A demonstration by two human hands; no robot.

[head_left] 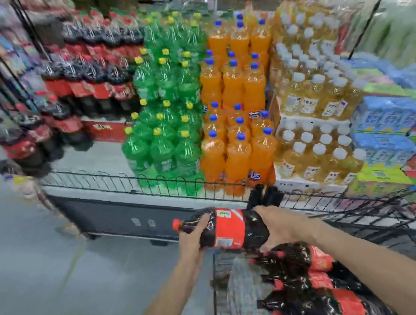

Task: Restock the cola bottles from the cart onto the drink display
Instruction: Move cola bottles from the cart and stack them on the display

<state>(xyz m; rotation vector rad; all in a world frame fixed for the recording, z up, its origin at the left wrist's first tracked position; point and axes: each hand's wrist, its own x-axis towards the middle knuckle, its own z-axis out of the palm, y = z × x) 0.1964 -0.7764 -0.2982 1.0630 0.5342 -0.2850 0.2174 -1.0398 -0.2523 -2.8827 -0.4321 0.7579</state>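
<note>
I hold one large cola bottle (231, 229) sideways above the cart, its red cap pointing left. My left hand (193, 235) grips its neck end and my right hand (279, 226) wraps its base. Under my right arm, several more cola bottles (315, 282) lie in the cart (400, 216). The stacked cola section (90, 74) of the drink display fills the upper left, with red labels and dark liquid.
Green soda bottles (166, 110), orange soda bottles (236, 118) and pale yellow drink bottles (317, 110) stand to the right of the cola. A low wire fence (127, 181) edges the display platform. Boxed drink packs (388, 123) are at far right. Grey floor (60, 275) lies at left.
</note>
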